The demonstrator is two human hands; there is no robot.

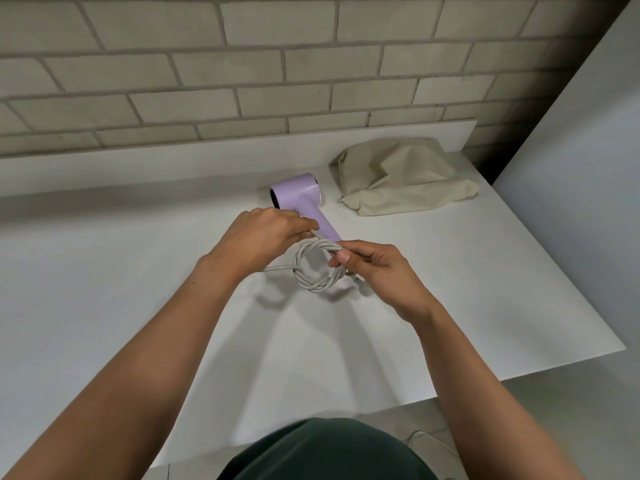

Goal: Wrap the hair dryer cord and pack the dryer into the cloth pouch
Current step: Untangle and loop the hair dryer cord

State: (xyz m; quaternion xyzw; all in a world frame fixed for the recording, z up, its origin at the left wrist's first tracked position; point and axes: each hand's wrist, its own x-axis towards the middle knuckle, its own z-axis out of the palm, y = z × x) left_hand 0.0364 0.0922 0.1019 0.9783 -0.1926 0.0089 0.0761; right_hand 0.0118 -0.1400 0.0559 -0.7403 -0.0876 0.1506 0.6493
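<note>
A lilac hair dryer (pixel 302 199) lies on the white table (pixel 138 271), its handle pointing toward me. Its pale grey cord (pixel 313 285) is coiled into a small round loop just in front of the handle's end. My left hand (pixel 258 237) grips the cord at the coil's upper left, beside the handle. My right hand (pixel 377 268) pinches the coil's right side, with the plug end poking out beneath its fingers. A beige cloth pouch (pixel 403 176) lies crumpled behind and to the right of the dryer, apart from it.
A brick wall (pixel 242 64) runs along the back behind a low white ledge. A pale panel (pixel 588 168) rises at the right. The table's front and right edges fall off near me, with floor and a loose cable below.
</note>
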